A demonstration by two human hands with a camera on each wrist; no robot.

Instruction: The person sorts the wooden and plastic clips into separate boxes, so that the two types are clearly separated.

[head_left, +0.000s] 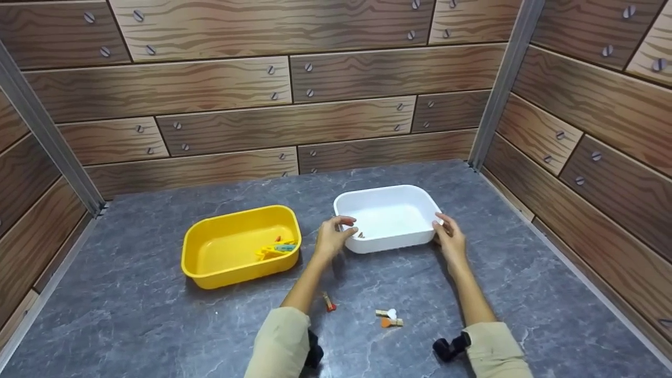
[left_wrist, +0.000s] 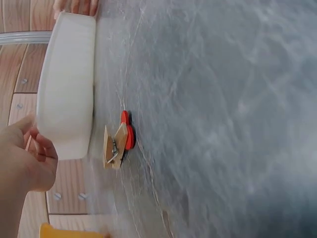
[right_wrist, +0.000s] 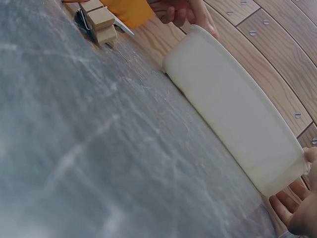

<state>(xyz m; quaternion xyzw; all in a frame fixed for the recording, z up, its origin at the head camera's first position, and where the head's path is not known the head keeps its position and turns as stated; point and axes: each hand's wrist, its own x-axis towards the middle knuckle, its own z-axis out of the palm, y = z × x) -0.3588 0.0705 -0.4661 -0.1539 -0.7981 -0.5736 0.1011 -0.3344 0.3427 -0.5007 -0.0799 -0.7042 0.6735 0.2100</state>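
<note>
A white plastic bin stands on the grey marbled table, with a hand at each end. My left hand holds its left rim, some fingers bent outside the wall in the right wrist view. At the opposite end, my right hand grips the rim with the thumb on top and fingers beneath. A small brownish piece lies inside near the left hand; its kind is unclear. Nearer me are a wooden clothespin with a red decoration, one with a white heart and one with an orange heart.
Left of the white bin stands a yellow bin with several yellow and blue-green clips in its right end. Wood-patterned walls bound the table at the back and sides, with grey metal posts at the corners.
</note>
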